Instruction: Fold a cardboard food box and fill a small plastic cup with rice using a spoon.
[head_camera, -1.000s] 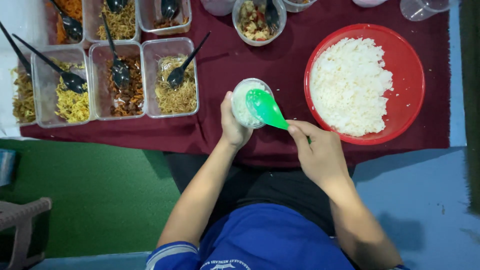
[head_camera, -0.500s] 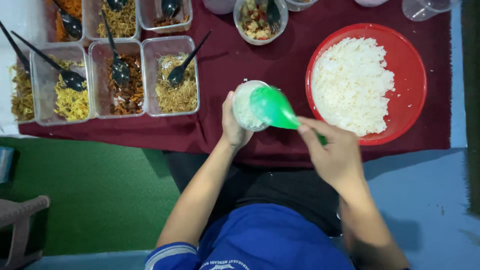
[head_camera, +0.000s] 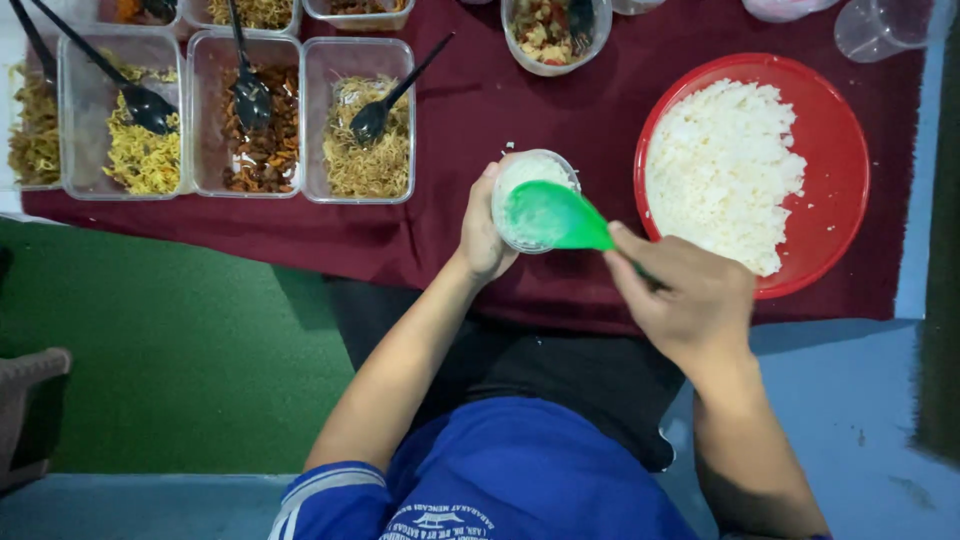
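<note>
The left hand (head_camera: 485, 228) wraps its fingers around a small clear cup (head_camera: 535, 200) holding white rice, gripping it snugly from the side and keeping it upright over the dark red cloth (head_camera: 480, 110) near the table's front edge. The right hand (head_camera: 685, 300) is closed around the handle of a green rice paddle (head_camera: 555, 217), whose broad blade now lies flat across the mouth of the cup, covering most of the rice inside. Compared with a second ago, the blade has swung down from a raised, tilted angle to sit lower and flatter on the cup, and the right hand has slid slightly outward; the cup has hardly shifted. That reads as rice being pressed down and levelled, so the cup looks close to full. The red bowl (head_camera: 840, 130) of white rice sits just to the right, touching nothing in hand. Clear tubs (head_camera: 360, 120) of shredded and fried toppings, each with a black spoon (head_camera: 385, 105), line the far left
</note>
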